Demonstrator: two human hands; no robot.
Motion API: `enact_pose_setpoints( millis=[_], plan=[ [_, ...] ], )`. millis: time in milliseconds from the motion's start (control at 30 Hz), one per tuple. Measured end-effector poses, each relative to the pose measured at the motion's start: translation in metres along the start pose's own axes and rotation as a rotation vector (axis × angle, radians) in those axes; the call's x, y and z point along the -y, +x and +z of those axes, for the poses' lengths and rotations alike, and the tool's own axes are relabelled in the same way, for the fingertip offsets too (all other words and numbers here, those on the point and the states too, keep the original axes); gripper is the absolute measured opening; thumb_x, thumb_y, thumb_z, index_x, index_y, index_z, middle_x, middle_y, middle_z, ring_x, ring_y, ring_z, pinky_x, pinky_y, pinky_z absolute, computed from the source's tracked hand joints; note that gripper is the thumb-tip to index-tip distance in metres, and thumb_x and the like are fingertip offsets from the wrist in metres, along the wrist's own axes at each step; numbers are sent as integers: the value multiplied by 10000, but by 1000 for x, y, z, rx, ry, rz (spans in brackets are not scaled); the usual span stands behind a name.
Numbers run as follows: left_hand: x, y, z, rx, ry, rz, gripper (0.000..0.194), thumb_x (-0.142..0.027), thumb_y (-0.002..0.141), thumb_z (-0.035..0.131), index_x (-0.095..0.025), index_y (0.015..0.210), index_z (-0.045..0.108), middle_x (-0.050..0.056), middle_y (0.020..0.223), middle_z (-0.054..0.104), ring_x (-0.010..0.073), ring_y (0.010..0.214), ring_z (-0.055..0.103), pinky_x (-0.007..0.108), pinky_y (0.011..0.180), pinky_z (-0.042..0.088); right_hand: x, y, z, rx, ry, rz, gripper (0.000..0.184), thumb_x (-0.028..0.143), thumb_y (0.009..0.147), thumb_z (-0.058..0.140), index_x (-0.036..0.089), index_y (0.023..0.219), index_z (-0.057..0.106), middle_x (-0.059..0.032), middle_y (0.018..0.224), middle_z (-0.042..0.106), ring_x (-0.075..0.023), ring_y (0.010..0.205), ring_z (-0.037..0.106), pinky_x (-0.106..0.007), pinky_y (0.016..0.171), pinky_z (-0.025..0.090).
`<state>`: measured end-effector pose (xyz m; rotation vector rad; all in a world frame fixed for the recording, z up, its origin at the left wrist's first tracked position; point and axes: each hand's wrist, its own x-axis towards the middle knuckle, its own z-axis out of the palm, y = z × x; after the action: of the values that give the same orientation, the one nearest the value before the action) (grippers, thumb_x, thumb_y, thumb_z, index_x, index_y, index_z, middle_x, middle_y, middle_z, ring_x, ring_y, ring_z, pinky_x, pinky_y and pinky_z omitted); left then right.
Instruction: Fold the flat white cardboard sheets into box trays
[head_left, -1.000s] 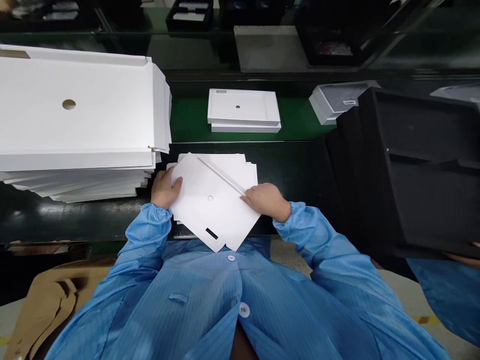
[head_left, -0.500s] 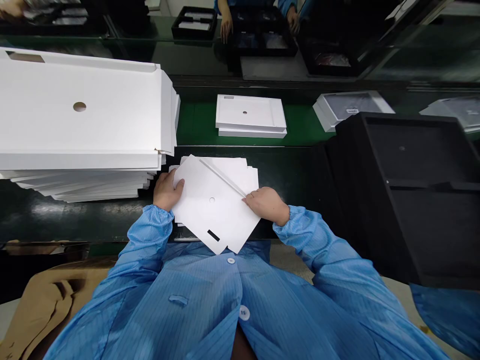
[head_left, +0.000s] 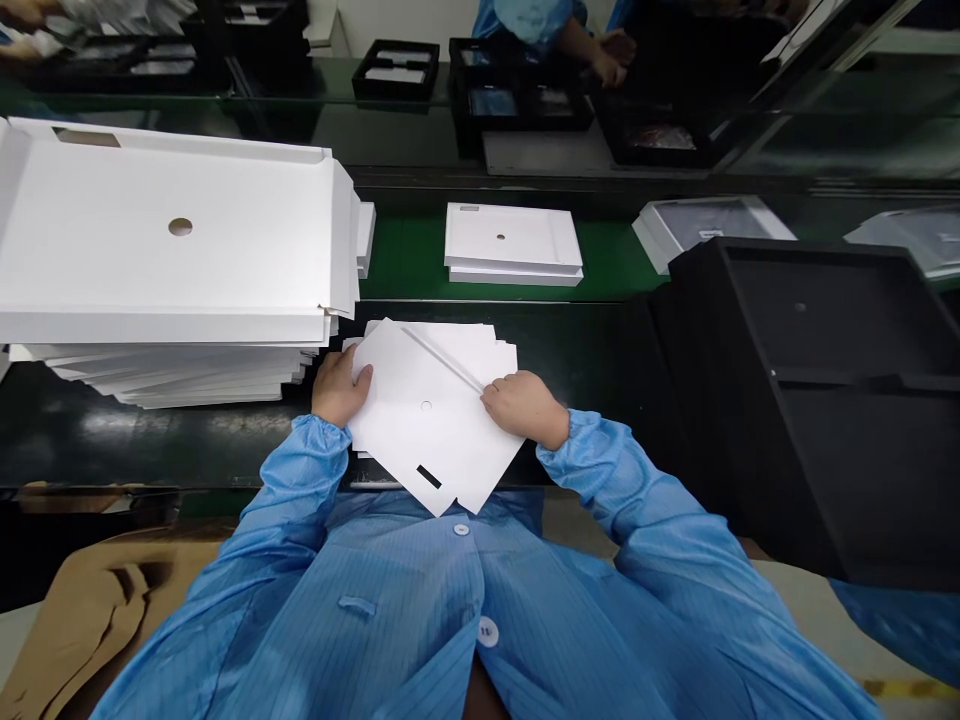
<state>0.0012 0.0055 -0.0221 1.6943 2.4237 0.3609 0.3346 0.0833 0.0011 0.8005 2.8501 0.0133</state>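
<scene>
A white cardboard sheet [head_left: 405, 420] lies turned at an angle on a few more white sheets [head_left: 469, 334]. It has a small round mark near its middle and a dark slot by its lower corner. A narrow folded strip [head_left: 442, 360] runs along its upper right edge. At the lower end of that strip, my right hand [head_left: 525, 407] is closed with its fingertips pinched on the cardboard. My left hand [head_left: 341, 388] rests against the sheet's left side, thumb apart from the fingers. Its fingertips reach the edge of the sheets underneath.
To the left rises a tall stack of white folded box trays [head_left: 180, 270]. Behind the sheets, white boxes [head_left: 514, 240] sit on the green strip, with clear-topped boxes [head_left: 709, 225] farther right. Black trays [head_left: 847, 400] stand close on the right. A co-worker's hands [head_left: 613, 55] are across the bench.
My right hand has slid slightly up and left along the folded strip. My left hand stays by the sheet's left side. The co-worker's hands have come together on the right.
</scene>
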Motion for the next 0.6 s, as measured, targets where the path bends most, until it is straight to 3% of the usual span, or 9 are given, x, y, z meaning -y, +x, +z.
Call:
enact_pose_setpoints(
  millis=[267, 467, 600],
  plan=[
    [0, 0, -1, -3, 9, -7, 620, -442, 940, 469, -169, 1497, 489, 163, 1234, 602, 333, 1216, 569, 429, 1061, 461, -4, 1, -2, 13, -10, -82, 358, 180, 991, 390, 102, 923, 732, -167, 895, 741, -255, 803, 676, -349, 691, 348],
    [-4, -1, 0, 15, 58, 30, 635, -445, 949, 447, -138, 1504, 477, 183, 1257, 601, 349, 1258, 541, 445, 1080, 446, -2, -10, -1, -10, 30, 32, 472, 362, 1053, 339, 119, 966, 734, -157, 946, 755, -262, 846, 697, -348, 716, 377],
    [-14, 6, -6, 55, 78, 61, 635, -441, 957, 444, -140, 1516, 454, 195, 1289, 586, 365, 1264, 533, 470, 1079, 438, 2, -19, 4, -5, 68, 165, 495, 374, 1062, 307, 126, 1000, 730, -160, 989, 759, -256, 889, 705, -330, 728, 397]
  ],
)
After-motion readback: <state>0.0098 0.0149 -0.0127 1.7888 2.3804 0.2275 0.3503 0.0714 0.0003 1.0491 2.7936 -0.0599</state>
